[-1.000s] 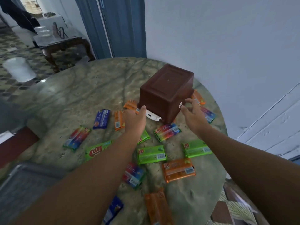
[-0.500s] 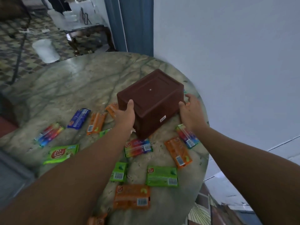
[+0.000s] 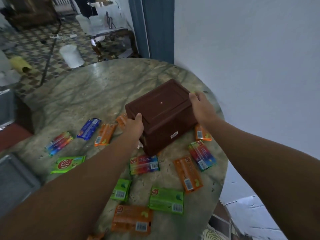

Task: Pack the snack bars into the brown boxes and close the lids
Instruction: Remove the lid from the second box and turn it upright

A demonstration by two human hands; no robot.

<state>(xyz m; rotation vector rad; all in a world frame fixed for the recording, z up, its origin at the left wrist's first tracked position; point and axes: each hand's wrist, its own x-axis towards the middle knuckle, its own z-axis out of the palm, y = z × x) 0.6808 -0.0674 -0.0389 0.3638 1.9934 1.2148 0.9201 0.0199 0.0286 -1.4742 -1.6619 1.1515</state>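
A brown box (image 3: pixel 161 115) with its lid down stands on the round marble table (image 3: pixel 97 94), a white sticker on its near side. My left hand (image 3: pixel 134 126) grips its left edge, thumb on top. My right hand (image 3: pixel 199 106) grips the right far corner. Several snack bars lie around it: a blue bar (image 3: pixel 89 128), an orange bar (image 3: pixel 105 134), a rainbow bar (image 3: pixel 144 164), a green bar (image 3: pixel 166 200), a long orange bar (image 3: pixel 188 174) and another rainbow bar (image 3: pixel 202 155).
A white wall (image 3: pixel 251 66) runs close along the table's right side. A grey tray (image 3: pixel 13 179) sits at the table's near left. Beyond the table are a patterned floor, a white bucket (image 3: pixel 71 56) and a small side table (image 3: pixel 110 33).
Both hands closed in on the box and took hold of its sides. The right hand has slid up to the far right corner. The view has shifted and the box looks turned.
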